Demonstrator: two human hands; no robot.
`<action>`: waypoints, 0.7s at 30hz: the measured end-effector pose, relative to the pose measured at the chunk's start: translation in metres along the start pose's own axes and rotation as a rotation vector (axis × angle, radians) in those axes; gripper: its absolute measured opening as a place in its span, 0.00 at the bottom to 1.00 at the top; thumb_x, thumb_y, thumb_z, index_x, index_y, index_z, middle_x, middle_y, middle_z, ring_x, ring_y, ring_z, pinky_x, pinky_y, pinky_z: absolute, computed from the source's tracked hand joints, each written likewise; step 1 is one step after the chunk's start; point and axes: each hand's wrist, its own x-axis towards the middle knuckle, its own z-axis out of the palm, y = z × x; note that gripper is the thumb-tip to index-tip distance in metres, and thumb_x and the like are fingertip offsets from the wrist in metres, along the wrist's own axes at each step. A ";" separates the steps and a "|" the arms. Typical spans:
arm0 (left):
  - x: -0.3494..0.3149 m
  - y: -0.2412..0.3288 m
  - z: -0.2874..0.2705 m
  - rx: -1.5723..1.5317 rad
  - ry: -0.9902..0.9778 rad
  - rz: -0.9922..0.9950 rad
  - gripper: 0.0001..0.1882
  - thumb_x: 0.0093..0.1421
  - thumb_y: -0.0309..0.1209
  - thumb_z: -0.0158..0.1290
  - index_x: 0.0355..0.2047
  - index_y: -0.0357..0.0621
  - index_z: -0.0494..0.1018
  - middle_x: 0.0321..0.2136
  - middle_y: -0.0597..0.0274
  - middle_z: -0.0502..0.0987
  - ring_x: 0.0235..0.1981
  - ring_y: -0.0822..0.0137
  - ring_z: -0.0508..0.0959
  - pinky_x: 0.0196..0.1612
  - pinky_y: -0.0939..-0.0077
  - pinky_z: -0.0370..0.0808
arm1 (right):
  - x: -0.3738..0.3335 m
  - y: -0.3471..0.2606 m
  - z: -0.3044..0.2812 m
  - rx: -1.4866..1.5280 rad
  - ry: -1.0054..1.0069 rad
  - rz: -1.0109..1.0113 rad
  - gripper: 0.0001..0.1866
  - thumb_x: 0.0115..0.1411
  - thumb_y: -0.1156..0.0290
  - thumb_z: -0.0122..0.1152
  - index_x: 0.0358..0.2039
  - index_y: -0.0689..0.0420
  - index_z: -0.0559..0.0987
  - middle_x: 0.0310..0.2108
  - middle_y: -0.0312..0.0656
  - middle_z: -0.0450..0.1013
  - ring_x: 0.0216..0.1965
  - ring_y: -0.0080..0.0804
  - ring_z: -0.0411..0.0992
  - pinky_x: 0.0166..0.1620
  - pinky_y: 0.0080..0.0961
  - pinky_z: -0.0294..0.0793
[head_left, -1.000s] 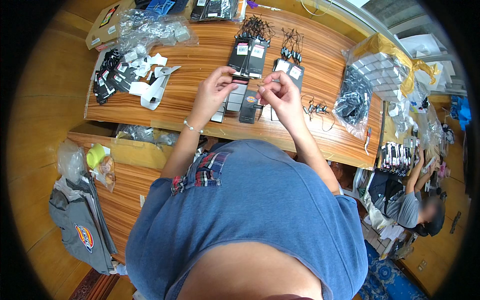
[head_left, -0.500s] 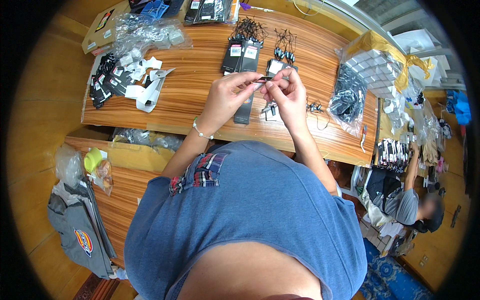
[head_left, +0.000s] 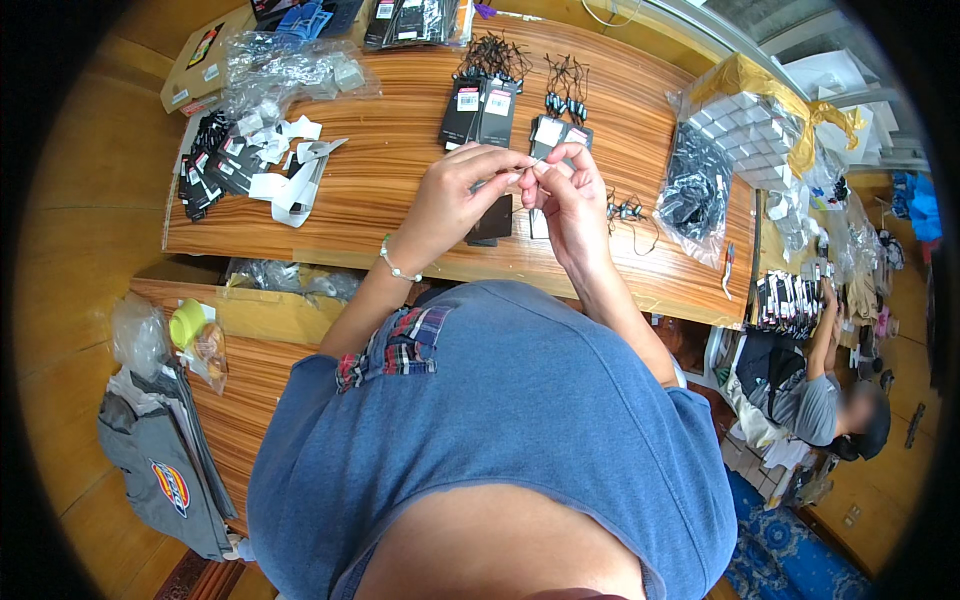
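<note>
Just beyond my chest, over the table, my left hand (head_left: 472, 188) and my right hand (head_left: 570, 200) meet fingertip to fingertip. Both are closed in a pinch around something thin and small; the fingers cover most of it, so its kind is not clear. Beneath my left hand shows a plain dark card (head_left: 492, 220), and I cannot tell whether it hangs or lies there. A white card edge (head_left: 538, 226) shows under my right hand. Beyond the hands lie black hang tags (head_left: 480, 118) with dark cords (head_left: 492, 62), and another tag stack (head_left: 551, 132) with cords (head_left: 567, 88).
Loose cords (head_left: 628, 210) lie to the right, beside a bag of black cords (head_left: 692, 190), a pack of white boxes (head_left: 745, 130) and a small cutter (head_left: 728, 272). Left are black tags and white paper strips (head_left: 292, 190). A co-worker (head_left: 820, 400) is at far right.
The small dark and pale piece between my fingertips has turned and now shows only a thin edge. The card below my left hand now looks plain, without its coloured mark. My hands stay nearly in place.
</note>
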 end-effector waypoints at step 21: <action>0.006 -0.015 -0.017 0.508 -0.067 0.314 0.07 0.46 0.28 0.53 0.26 0.56 0.77 0.28 0.76 0.76 0.36 0.73 0.73 0.48 0.65 0.64 | 0.025 -0.014 -0.030 0.059 0.088 -0.063 0.05 0.61 0.67 0.48 0.31 0.53 0.70 0.32 0.33 0.68 0.34 0.19 0.64 0.37 0.21 0.65</action>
